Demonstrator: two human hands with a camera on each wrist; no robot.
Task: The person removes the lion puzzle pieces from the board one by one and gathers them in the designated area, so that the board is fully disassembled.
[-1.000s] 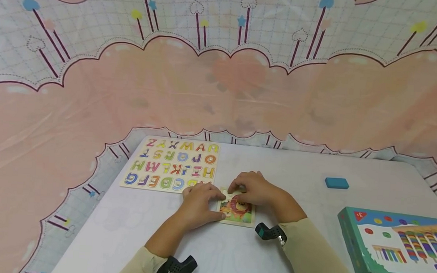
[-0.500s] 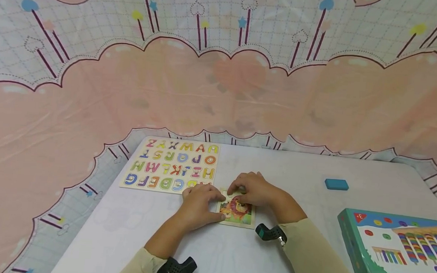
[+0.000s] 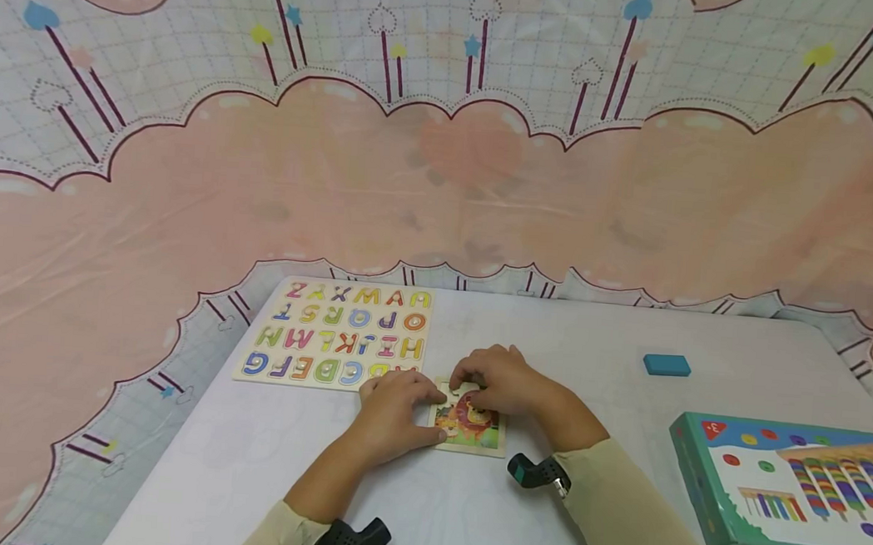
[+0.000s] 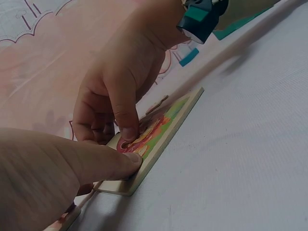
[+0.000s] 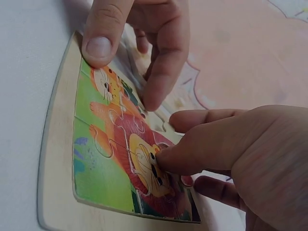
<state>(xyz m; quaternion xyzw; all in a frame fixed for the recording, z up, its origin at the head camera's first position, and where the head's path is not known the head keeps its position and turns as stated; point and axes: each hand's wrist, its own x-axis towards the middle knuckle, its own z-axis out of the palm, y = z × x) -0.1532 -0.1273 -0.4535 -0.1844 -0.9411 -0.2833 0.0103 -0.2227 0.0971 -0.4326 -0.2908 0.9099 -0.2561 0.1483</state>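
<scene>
A small wooden jigsaw puzzle [image 3: 470,440] with a lion picture lies on the white table. My left hand [image 3: 392,416] grips its left side, thumb on the near corner and fingertips at the far edge. From the right, my right hand [image 3: 515,387] reaches over the top corner with curled fingers. In the right wrist view its thumb touches the lion's face [image 5: 144,166], with the index finger opposite. A reddish puzzle piece [image 5: 186,181] sticks out by its fingers. Bare wood [image 5: 160,120] shows in the frame between both hands. The right fingers partly hide the top corner.
A wooden alphabet board [image 3: 331,333] lies behind my left hand, its front right corner covered by the fingers. A blue block [image 3: 667,366] sits at the back right. Nearer on the right is a green-edged toy box [image 3: 759,526]. A patterned curtain [image 3: 441,189] hangs behind the table.
The head view has shifted slightly, so the scene sits a little further left. Both hands keep nearly the same place on the puzzle.
</scene>
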